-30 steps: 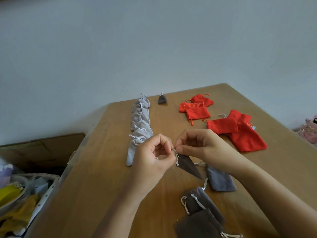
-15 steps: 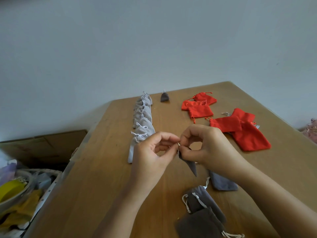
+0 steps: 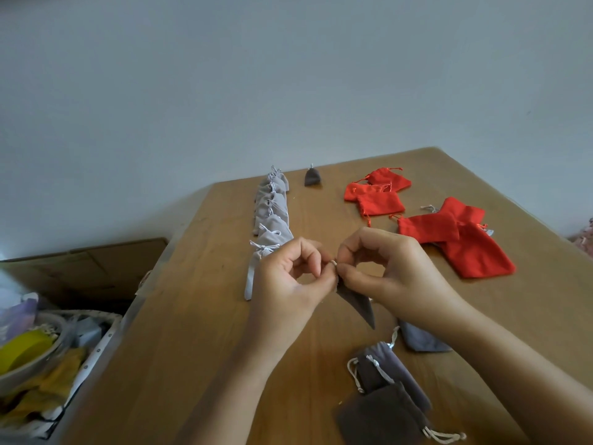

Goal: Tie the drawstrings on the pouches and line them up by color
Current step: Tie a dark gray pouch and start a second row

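A dark grey pouch [image 3: 357,304] hangs above the wooden table [image 3: 199,316] between my hands. My left hand [image 3: 288,284] and my right hand [image 3: 388,271] both pinch its pale drawstring at the top, fingertips touching. A row of several tied light grey pouches [image 3: 272,213] runs along the table's left side. One tied dark grey pouch [image 3: 312,178] stands alone at the far edge. Several red pouches [image 3: 462,245] lie loose at the right. More dark grey pouches [image 3: 388,393] lie near the front, and a bluish grey one [image 3: 420,340] sits under my right wrist.
Left of the table, below its edge, stand a basket [image 3: 29,364] with a yellow object, some yellow cloth and a cardboard box [image 3: 86,268]. A plain wall rises behind the table. Something pink shows at the far right edge.
My hands have stayed together on the drawstring and worked it. The hanging pouch swung from pointing right to hanging steeper. The view has shifted slightly.
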`<state>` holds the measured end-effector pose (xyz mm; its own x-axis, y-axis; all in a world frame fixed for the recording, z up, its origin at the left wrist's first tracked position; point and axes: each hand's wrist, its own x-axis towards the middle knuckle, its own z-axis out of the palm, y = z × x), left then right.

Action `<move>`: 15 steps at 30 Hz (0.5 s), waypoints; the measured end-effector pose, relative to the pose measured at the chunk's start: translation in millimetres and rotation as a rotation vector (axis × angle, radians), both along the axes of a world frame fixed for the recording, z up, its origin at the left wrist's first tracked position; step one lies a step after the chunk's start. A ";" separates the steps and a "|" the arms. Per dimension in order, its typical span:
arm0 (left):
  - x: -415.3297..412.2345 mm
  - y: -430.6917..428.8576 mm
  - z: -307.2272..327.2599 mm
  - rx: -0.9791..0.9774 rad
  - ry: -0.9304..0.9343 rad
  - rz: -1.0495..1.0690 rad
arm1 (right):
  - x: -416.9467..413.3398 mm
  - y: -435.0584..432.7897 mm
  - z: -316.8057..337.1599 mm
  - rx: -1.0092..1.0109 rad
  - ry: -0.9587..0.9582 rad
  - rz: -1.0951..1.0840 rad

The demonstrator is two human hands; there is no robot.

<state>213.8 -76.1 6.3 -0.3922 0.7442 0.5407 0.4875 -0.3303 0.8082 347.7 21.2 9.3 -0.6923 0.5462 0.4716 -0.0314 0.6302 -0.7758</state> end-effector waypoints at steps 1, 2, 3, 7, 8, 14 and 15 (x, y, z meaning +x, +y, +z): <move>-1.3 -0.2 -0.5 0.016 0.024 0.004 | 0.2 0.8 0.2 -0.053 0.005 0.028; -2.6 -0.7 -0.7 0.030 0.044 0.007 | 0.0 1.9 0.6 -0.112 0.017 0.040; -3.8 -0.4 -0.5 0.041 0.067 0.012 | -0.4 4.0 0.8 -0.172 0.033 0.042; -3.4 -0.4 -0.9 0.076 0.135 0.021 | -1.1 6.7 3.4 -0.367 0.045 0.092; -3.0 -0.5 -1.0 0.086 0.159 0.018 | 0.0 7.0 4.5 -0.390 0.029 0.110; -4.8 -1.7 1.2 0.124 0.320 -0.008 | 9.1 12.7 9.6 -0.381 -0.030 0.136; -4.3 -1.8 1.6 0.128 0.320 -0.013 | 10.1 13.8 10.2 -0.390 -0.042 0.156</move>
<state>209.6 -77.9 7.9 -0.1786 0.6660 0.7242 0.7045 -0.4272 0.5667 357.8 35.0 19.5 -0.7949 0.5656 0.2197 -0.0660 0.2792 -0.9579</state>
